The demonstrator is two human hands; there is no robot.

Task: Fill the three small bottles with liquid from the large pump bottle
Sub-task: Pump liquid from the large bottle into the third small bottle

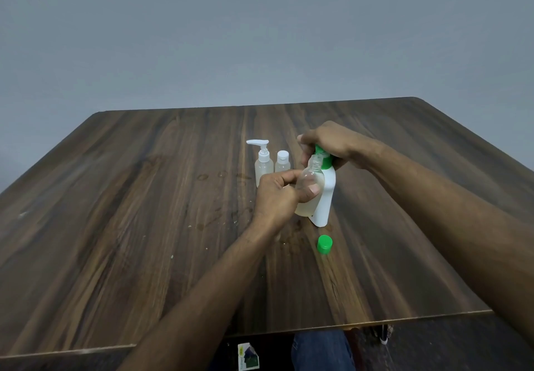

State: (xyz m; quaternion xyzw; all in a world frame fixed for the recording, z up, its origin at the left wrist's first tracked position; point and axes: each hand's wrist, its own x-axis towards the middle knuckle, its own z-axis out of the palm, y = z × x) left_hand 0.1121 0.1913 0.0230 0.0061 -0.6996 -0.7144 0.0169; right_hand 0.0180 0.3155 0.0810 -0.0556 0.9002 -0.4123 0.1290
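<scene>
Pressing down on the green pump head, the right hand [326, 142] is curled over the top of the big white bottle [325, 197], which stands on the surface [144, 226]. A clear small bottle [310, 180] is gripped by the left hand [277, 197], tilted, its mouth held at the pump. Two capped small bottles [271, 165] stand just beyond the left hand. A green cap [324, 244] lies nearer than the left hand, to its right.

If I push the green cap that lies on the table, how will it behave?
The green cap is small and looks like thin plastic, so it is probably very light and would slide easily. It seems to lie on its side, so it may roll. The table near it looks wet.
</scene>
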